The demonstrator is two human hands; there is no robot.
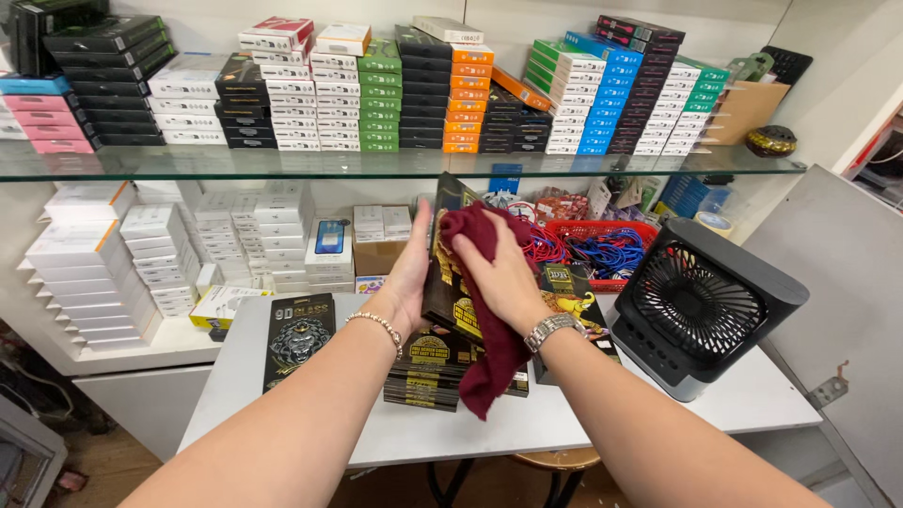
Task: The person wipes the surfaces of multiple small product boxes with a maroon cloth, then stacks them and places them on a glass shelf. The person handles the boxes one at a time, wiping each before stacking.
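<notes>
1. Over the middle of the grey table (310, 414), the left hand (406, 282) stands a flat black-and-gold box (444, 273) upright, palm and fingers pressed flat against its left face, thumb hidden behind it.
2. At three o'clock from that hand, the right hand (503, 273) is closed on a dark red cloth (489, 357), pressing it against the box's front; the cloth's loose end hangs down toward the table.
3. Judging by this, the step in hand is wiping the box's face. The next move would call for a steady brace from the left hand while the cloth sweeps, and for care that the hanging end does not drag on the stack of matching boxes (428, 376) lying directly below, at six o'clock.
4. The box looks thin, stiff and glossy, with yellow print; its lower part is covered by the cloth.
5. At nine o'clock from the stack lies a single black box with a lion picture (299, 337). At three o'clock stands a black desk fan (701, 306). At twelve o'clock, a red basket of cables (602, 246) sits under the glass shelf (376, 165).
</notes>
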